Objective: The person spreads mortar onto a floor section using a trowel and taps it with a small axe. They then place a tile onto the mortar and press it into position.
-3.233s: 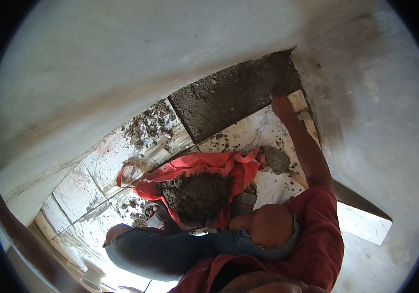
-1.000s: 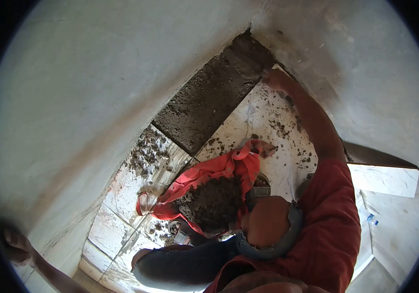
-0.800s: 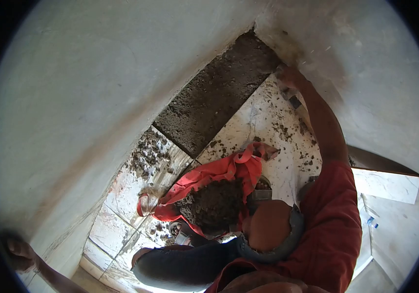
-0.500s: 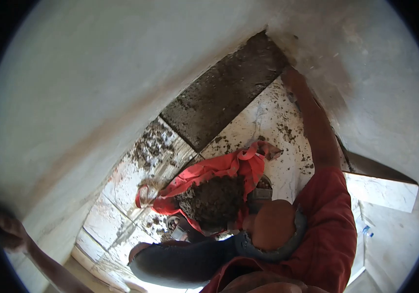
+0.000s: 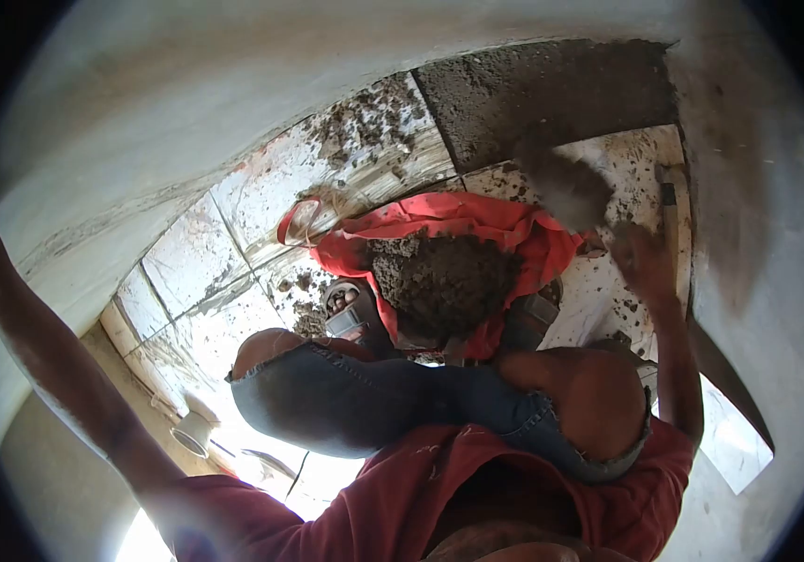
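Observation:
My right hand [image 5: 644, 260] is closed around the handle of a trowel, right of the red bag. The trowel's blade [image 5: 575, 192] is smeared by motion above the floor tiles, near the dark mortar bed [image 5: 552, 89]. A heap of wet mortar [image 5: 444, 281] lies in the opened red bag [image 5: 421, 214] between my feet. My left arm [image 5: 55, 361] reaches up along the wall at the far left; its hand is lost at the dark image edge, so its fingers cannot be made out.
White tiles [image 5: 191, 253] spattered with mortar crumbs surround the bag. A long-handled tool [image 5: 672, 201] lies beside the right wall [image 5: 749, 178]. A white cup-like container [image 5: 194, 433] is at the lower left. A loose tile piece [image 5: 732, 436] stands at the lower right.
The view has turned and shifted. My right hand has come back from the far corner towards the bag, and the trowel now shows. My left arm has moved up along the left wall.

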`<state>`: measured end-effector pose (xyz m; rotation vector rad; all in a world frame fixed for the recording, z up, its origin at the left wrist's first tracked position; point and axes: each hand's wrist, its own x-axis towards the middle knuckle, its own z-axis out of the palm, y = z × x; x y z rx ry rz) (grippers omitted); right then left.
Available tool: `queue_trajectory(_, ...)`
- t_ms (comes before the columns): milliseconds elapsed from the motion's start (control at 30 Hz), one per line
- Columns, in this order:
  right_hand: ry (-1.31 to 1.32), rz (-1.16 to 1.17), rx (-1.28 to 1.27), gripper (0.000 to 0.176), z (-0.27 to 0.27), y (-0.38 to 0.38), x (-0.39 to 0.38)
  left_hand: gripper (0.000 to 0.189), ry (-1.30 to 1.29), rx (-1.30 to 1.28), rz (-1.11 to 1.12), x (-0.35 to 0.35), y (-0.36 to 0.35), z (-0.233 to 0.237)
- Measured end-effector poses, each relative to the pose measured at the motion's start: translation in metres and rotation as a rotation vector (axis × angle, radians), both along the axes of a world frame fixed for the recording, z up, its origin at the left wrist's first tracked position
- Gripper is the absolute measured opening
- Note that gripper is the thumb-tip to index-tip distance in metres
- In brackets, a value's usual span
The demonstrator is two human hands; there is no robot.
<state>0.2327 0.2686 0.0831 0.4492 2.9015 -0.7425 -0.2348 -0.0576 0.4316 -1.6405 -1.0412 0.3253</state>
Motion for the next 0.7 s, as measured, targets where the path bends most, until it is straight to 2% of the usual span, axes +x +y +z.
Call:
queue_trajectory(100, -0.055, 0.264, -0.079, 0.023, 0.015, -0.049, -0.002, 0.031, 0.06, -0.028, -0.061, 0.001, 0.005, -0.001)
queue_trajectory(167, -0.315, 0.5, -0.194, 0.025, 0.026, -0.067, -0.012, 0.03, 0.095, -0.036, -0.092, 0.001, 0.007, -0.002)
queue_trajectory(233, -0.254, 0.632, -0.394, 0.026, 0.007, -0.084, -0.007, 0.029, 0.118, -0.032, -0.126, 0.0, 0.005, -0.005)
queue_trajectory(300, -0.419, 0.78, -0.507, 0.027, 0.01, -0.101, -0.027, 0.028, 0.067, 0.004, -0.193, -0.001, 0.01, -0.008)
queue_trajectory(333, -0.424, 0.744, -0.48, 0.027, 0.004, -0.104, -0.031, 0.027, 0.017, 0.001, -0.243, 0.0, 0.014, -0.008)
queue_trajectory(400, -0.618, 0.689, -0.862, 0.032, -0.009, -0.102, -0.036, 0.027, -0.009, 0.007, -0.256, 0.002, 0.01, -0.008)
queue_trajectory(433, -0.61, 0.662, -0.846, 0.032, -0.004, -0.096, -0.039, 0.027, -0.021, 0.01, -0.252, 0.002, 0.009, -0.008)
queue_trajectory(500, -0.861, 0.476, -1.067, 0.032, 0.016, -0.079, -0.05, 0.027, -0.051, 0.023, -0.207, 0.004, 0.006, -0.008)
queue_trajectory(533, -0.856, 0.462, -1.064, 0.032, 0.021, -0.071, -0.05, 0.027, -0.073, 0.033, -0.175, 0.005, 0.005, -0.01)
queue_trajectory(600, -0.517, 0.219, -1.088, 0.03, 0.028, -0.049, -0.044, 0.027, -0.126, 0.064, -0.093, 0.007, 0.002, -0.014)
queue_trajectory(667, -0.256, -0.064, -0.898, 0.031, 0.021, -0.021, -0.046, 0.027, -0.18, 0.112, -0.004, 0.011, -0.002, -0.018)
queue_trajectory(700, -0.289, -0.215, -0.834, 0.031, 0.022, -0.003, -0.049, 0.027, -0.208, 0.14, 0.041, 0.012, -0.005, -0.021)
